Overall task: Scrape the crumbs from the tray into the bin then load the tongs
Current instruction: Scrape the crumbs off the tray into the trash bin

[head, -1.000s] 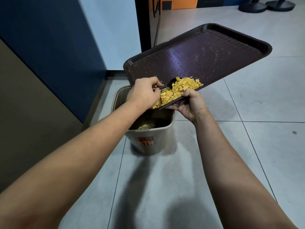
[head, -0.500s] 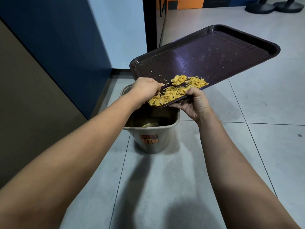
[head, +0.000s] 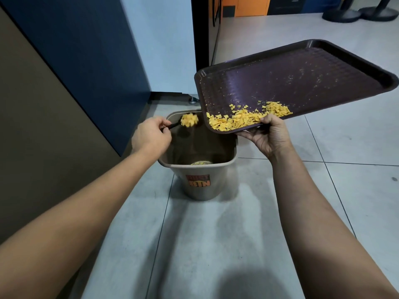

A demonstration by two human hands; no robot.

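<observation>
— So, where is the tray (head: 302,78) sitting in the frame?

— Right of centre and upward, a dark brown one, tilted so its near left corner dips over the bin (head: 195,171). The right hand (head: 269,137) grips it at the lower edge, thumb curled over the rim and fingers underneath.

— And the crumbs (head: 244,119)?

— Yellow flakes heaped along that low edge, just left of the thumb. Fine specks are scattered over the upper part of the tray too.

— What is the left hand (head: 151,137) doing?

— It sits left of centre, fingers curled round the dark handle of the tongs (head: 172,125). The far end carries a blurred clump of flakes (head: 189,119), held over the open mouth of the bin, just beside the tray's corner but not touching it.

— Can you see whether the tongs' arms are squeezed together?

— Cannot tell; the end is blurred and covered by flakes.

— The bin itself?

— Beige, square-mouthed, standing on the grey tiled floor (head: 216,244) at the middle of the frame, with an orange label reading BIN on its near face. Something yellowish lies at the bottom inside.

— Anything else around?

— A dark blue panel (head: 75,50) fills the upper left, and two black round bases (head: 362,12) stand at the upper right.
</observation>
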